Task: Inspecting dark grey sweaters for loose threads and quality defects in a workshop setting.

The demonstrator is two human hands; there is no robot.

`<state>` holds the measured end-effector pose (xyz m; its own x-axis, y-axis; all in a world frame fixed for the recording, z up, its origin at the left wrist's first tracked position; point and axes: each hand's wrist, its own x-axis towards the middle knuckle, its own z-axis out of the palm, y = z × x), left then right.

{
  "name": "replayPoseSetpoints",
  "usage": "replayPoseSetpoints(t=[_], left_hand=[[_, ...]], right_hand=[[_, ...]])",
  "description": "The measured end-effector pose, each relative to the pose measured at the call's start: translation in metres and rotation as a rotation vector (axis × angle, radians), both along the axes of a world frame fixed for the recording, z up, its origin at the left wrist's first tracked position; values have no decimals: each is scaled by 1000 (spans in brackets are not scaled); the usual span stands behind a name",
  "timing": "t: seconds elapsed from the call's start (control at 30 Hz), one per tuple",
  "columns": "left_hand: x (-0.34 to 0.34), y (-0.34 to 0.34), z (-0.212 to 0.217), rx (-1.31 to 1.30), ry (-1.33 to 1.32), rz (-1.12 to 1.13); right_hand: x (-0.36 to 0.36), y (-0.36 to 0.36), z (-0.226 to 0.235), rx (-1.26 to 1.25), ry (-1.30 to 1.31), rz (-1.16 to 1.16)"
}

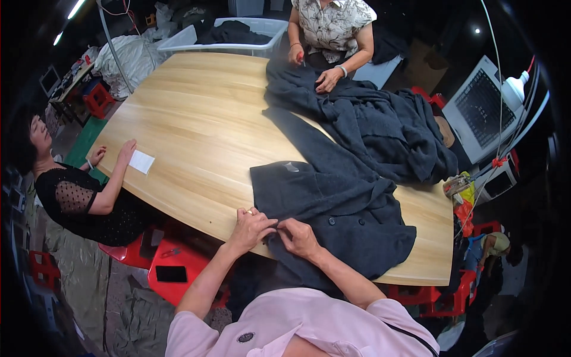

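A dark charcoal coat (333, 205) with round buttons lies spread over the near part of the wooden table (196, 119), its lower part hanging over the near edge. My left hand (250, 231) and my right hand (299, 238) meet at the coat's near-left edge. Each has thumb and fingers pinched together on the cloth there. Whether something small, such as a thread, is also between the fingertips is too fine to see. A pale patch (291, 167) shows near the coat's far edge.
Across the table a person in a patterned shirt (333, 24) handles more dark garments (380, 119) and holds something red. At the left sits another person in black (83, 196), one hand by a white paper (141, 161). A red stool (178, 262) bears a phone (171, 273).
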<state>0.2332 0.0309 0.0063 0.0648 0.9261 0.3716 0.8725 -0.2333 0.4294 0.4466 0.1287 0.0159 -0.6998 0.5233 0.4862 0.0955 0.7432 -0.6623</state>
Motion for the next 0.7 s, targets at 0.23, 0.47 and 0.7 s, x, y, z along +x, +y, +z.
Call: replayPoseSetpoints(t=[0.23, 0.47, 0.7], left_hand=[[-2, 15, 7, 66, 88, 24], [-20, 31, -1, 14, 79, -180], [-12, 18, -7, 104, -3, -167]], right_hand=[[-2, 23, -13, 4, -1, 14], [-4, 28, -16, -23, 54, 39], [-6, 9, -19, -5, 95, -38]])
